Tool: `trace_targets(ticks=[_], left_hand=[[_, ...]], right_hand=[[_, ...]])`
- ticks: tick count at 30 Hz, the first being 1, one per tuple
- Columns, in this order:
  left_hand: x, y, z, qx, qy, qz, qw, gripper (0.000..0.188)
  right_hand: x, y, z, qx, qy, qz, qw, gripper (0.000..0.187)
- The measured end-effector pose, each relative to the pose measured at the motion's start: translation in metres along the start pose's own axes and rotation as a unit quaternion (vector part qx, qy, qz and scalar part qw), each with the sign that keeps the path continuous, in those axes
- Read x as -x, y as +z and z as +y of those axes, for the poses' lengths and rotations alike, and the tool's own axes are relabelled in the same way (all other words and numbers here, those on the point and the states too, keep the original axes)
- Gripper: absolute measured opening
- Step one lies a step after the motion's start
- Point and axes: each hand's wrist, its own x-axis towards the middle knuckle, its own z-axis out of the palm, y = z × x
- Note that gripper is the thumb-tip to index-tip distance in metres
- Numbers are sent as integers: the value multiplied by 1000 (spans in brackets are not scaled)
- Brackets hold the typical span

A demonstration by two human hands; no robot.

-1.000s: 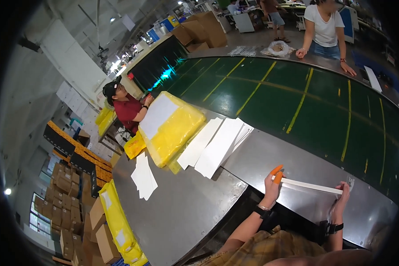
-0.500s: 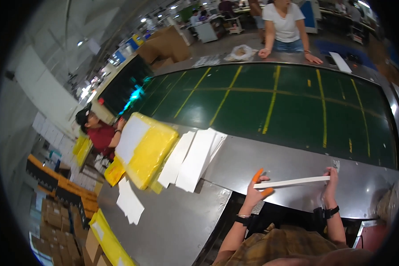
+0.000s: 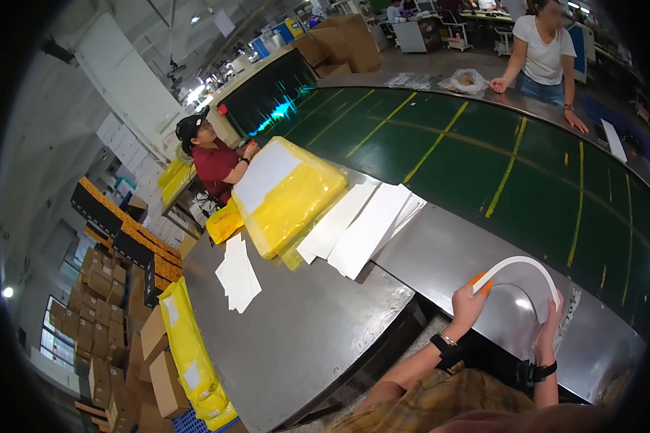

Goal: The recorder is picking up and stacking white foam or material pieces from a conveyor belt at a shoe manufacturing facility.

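Two hands at the near edge of the grey table [image 3: 296, 339], each gripping one end of a single white strip [image 3: 516, 264].

Left hand [image 3: 466, 307]: fingers clenched round the strip's left end, together with a small orange piece [image 3: 481, 281] whose nature cannot be told.

Right hand [image 3: 549, 326]: fingers closed on the strip's right end, wrist raised.

White strip: held above the table, bowed upward into an arch between the hands. Judged light, thin and springy; bends without creasing, likely to flick back if one end slips. Best held at the ends, as now.

Other items, placed from the table:
- Yellow wrapped bundle [image 3: 289, 195] with a white sheet on top, on the far side.
- Long white sheets [image 3: 365, 227], fanned just beside the bundle.
- Smaller white sheets [image 3: 237, 273], toward the left edge.
- Green belt [image 3: 484, 159] with yellow lines, running beyond the far side.
- Person in a red top [image 3: 213, 162], past the far left corner.
- Person in a white top [image 3: 542, 54], across the belt.
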Motion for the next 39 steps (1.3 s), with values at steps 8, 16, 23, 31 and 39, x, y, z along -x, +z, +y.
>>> trace_targets(ticks=[8, 16, 23, 31, 39], left_hand=[[29, 29, -30, -56, 30, -51, 997, 46], [42, 38, -13, 31, 3, -13, 999, 31], [43, 37, -17, 2, 59, 12, 998, 30], [46, 34, -9, 11, 37, -16, 999, 25], [44, 34, -11, 35, 16, 1, 999, 27]], right_hand=[[16, 26, -3, 20, -13, -3, 1000, 61], [-17, 24, 62, 144, -116, 68, 980, 94], [-8, 16, 14, 5, -56, 22, 998, 94], [3, -7, 0, -38, -21, 14, 999, 93], [7, 5, -5, 101, -58, 69, 991, 98]])
